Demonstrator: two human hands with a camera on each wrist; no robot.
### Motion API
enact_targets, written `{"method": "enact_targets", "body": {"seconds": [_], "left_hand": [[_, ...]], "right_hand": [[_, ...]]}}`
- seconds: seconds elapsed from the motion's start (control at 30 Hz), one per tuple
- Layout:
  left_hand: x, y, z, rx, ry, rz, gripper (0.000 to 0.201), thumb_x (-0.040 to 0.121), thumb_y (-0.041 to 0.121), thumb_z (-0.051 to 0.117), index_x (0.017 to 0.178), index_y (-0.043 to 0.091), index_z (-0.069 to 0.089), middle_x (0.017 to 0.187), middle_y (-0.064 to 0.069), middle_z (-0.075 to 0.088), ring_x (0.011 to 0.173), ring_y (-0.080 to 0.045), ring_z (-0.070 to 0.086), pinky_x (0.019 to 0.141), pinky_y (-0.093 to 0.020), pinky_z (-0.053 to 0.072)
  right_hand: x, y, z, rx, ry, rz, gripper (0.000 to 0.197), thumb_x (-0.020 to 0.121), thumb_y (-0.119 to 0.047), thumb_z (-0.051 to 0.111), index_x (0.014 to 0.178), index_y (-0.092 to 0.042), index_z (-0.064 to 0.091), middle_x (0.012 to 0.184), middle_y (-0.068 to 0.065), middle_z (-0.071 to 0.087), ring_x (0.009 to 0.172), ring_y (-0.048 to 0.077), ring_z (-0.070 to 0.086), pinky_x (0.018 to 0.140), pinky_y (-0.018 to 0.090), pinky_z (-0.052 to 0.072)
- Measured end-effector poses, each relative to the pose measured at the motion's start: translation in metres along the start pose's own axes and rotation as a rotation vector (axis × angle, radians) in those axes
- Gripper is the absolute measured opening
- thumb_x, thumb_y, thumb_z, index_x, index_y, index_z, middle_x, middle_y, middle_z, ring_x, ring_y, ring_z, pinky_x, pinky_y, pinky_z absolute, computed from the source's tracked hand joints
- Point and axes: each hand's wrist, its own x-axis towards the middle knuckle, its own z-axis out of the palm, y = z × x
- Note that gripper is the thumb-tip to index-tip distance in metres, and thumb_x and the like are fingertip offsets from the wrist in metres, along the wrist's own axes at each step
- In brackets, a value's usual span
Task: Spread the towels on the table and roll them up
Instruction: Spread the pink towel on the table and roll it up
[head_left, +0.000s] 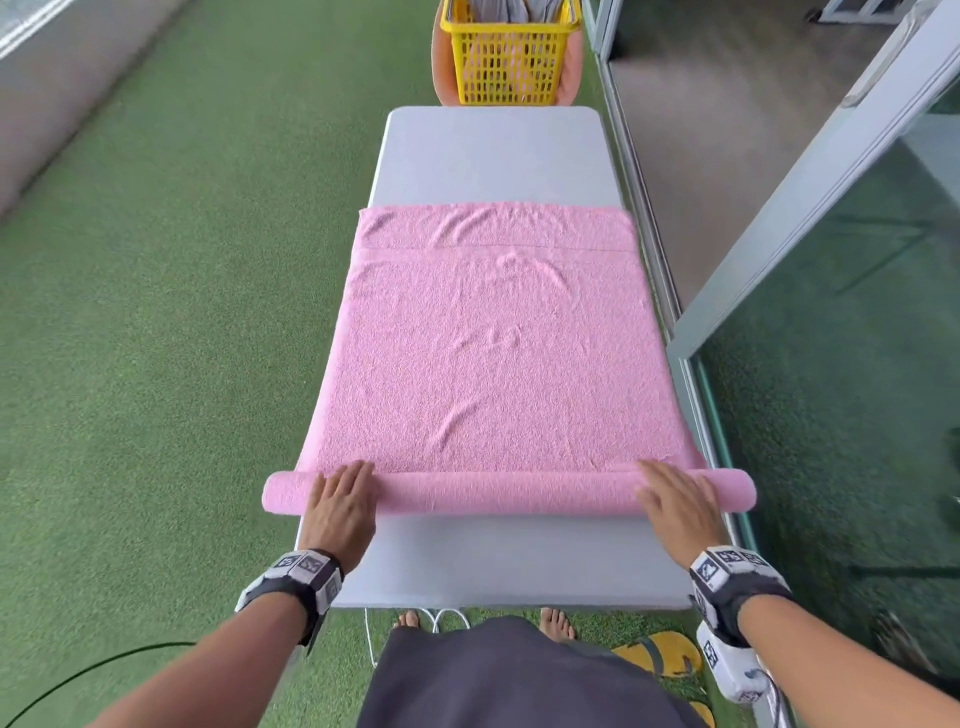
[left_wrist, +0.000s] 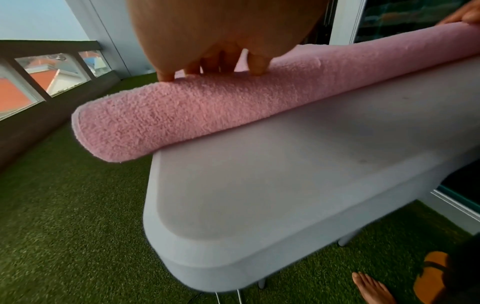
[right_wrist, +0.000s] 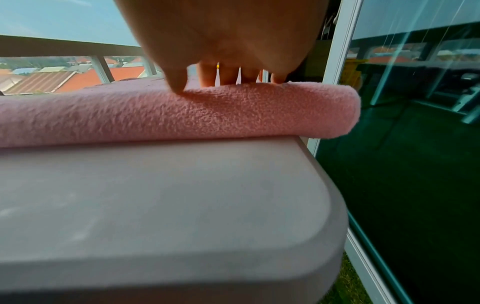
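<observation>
Pressing flat, fingers extended, on a rolled near edge: left hand (head_left: 340, 501) and right hand (head_left: 678, 499) resting atop the pink towel (head_left: 493, 353), lying spread across the grey table (head_left: 493, 156).

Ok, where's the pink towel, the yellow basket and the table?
pink towel (head_left: 483, 364), head view, flat unrolled middle.
yellow basket (head_left: 506, 62), head view, front wall.
table (head_left: 493, 156), head view, bare far end.

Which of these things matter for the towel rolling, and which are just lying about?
Part of the job:
pink towel, partly rolled
grey table
left hand and right hand, flat on the roll
yellow basket holding more cloth

Just lying about:
yellow sandals
black cable
glass door
</observation>
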Motion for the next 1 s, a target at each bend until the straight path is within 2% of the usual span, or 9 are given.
{"method": "enact_targets", "body": {"seconds": [0.1, 0.2, 0.3, 0.47, 0.53, 0.67, 0.8, 0.93, 1.0], "left_hand": [[-0.010, -0.007, 0.005, 0.048, -0.123, 0.054, 0.065, 0.095, 0.051, 0.038, 0.148, 0.016, 0.025, 0.152, 0.004, 0.026, 0.142, -0.019, 0.024, 0.116, -0.040, 0.001], [-0.015, -0.008, 0.004, 0.099, -0.127, 0.102, 0.048, 0.083, 0.036, 0.065, 0.127, 0.019, 0.055, 0.130, 0.002, 0.056, 0.123, -0.019, 0.048, 0.115, -0.039, 0.019], [-0.009, -0.007, -0.003, 0.136, -0.056, 0.110, 0.025, 0.087, 0.034, 0.052, 0.100, 0.018, 0.066, 0.110, 0.000, 0.059, 0.106, -0.021, 0.053, 0.110, -0.049, 0.029], [0.002, -0.008, -0.007, 0.017, -0.044, 0.017, 0.063, 0.093, 0.041, 0.009, 0.147, 0.014, 0.031, 0.149, -0.005, 0.034, 0.139, -0.028, 0.030, 0.116, -0.047, 0.005], [-0.001, -0.008, -0.004, 0.038, -0.112, 0.064, 0.066, 0.095, 0.054, 0.034, 0.148, 0.016, 0.027, 0.151, 0.000, 0.029, 0.142, -0.025, 0.025, 0.117, -0.044, 0.006], [-0.009, -0.013, -0.001, 0.123, -0.149, 0.121, 0.054, 0.073, 0.028, 0.075, 0.124, 0.019, 0.058, 0.124, 0.000, 0.060, 0.120, -0.023, 0.052, 0.112, -0.043, 0.026], [0.000, -0.011, -0.015, 0.210, -0.136, 0.102, 0.026, 0.088, 0.036, 0.050, 0.111, 0.028, 0.060, 0.113, 0.012, 0.059, 0.106, -0.010, 0.049, 0.106, -0.036, 0.029], [0.011, -0.012, -0.017, 0.033, -0.029, 0.069, 0.054, 0.094, 0.034, 0.017, 0.136, 0.013, 0.043, 0.142, -0.005, 0.044, 0.130, -0.022, 0.041, 0.114, -0.046, 0.022], [0.009, -0.016, -0.011, 0.018, -0.099, 0.078, 0.059, 0.098, 0.048, 0.023, 0.146, 0.014, 0.032, 0.151, -0.001, 0.030, 0.141, -0.022, 0.027, 0.117, -0.044, 0.009]], "right_hand": [[-0.011, 0.002, 0.009, -0.060, -0.135, -0.013, 0.061, 0.090, -0.056, 0.052, 0.144, -0.038, 0.030, 0.146, -0.022, 0.028, 0.138, 0.002, 0.024, 0.119, 0.044, 0.009], [-0.018, 0.000, 0.010, -0.154, -0.137, 0.003, 0.049, 0.084, -0.034, 0.066, 0.129, -0.037, 0.047, 0.133, -0.018, 0.051, 0.125, 0.008, 0.043, 0.115, 0.038, 0.017], [-0.006, -0.003, 0.000, -0.140, -0.213, 0.041, 0.035, 0.085, -0.034, 0.061, 0.120, -0.032, 0.057, 0.119, -0.015, 0.059, 0.114, 0.012, 0.049, 0.106, 0.037, 0.025], [0.009, 0.001, -0.010, -0.025, -0.102, -0.002, 0.044, 0.097, -0.035, 0.045, 0.141, -0.029, 0.043, 0.145, -0.014, 0.041, 0.137, 0.011, 0.035, 0.119, 0.043, 0.015], [0.003, 0.003, -0.002, 0.001, -0.118, -0.019, 0.053, 0.094, -0.047, 0.049, 0.143, -0.030, 0.038, 0.145, -0.017, 0.038, 0.139, 0.009, 0.032, 0.119, 0.046, 0.016], [-0.016, -0.001, 0.012, -0.145, -0.137, 0.005, 0.047, 0.082, -0.031, 0.069, 0.125, -0.033, 0.051, 0.127, -0.016, 0.054, 0.122, 0.008, 0.046, 0.117, 0.035, 0.021], [-0.005, -0.008, 0.002, -0.207, -0.188, 0.064, 0.020, 0.083, -0.037, 0.056, 0.103, -0.034, 0.058, 0.106, -0.016, 0.055, 0.109, 0.012, 0.048, 0.102, 0.035, 0.029], [0.009, -0.003, -0.007, -0.090, -0.065, 0.069, 0.040, 0.094, -0.025, 0.043, 0.133, -0.030, 0.051, 0.141, -0.011, 0.046, 0.132, 0.013, 0.038, 0.116, 0.042, 0.015], [0.004, 0.002, -0.003, -0.013, -0.087, 0.045, 0.043, 0.099, -0.037, 0.039, 0.141, -0.032, 0.042, 0.147, -0.014, 0.040, 0.137, 0.009, 0.034, 0.119, 0.045, 0.011]]}}
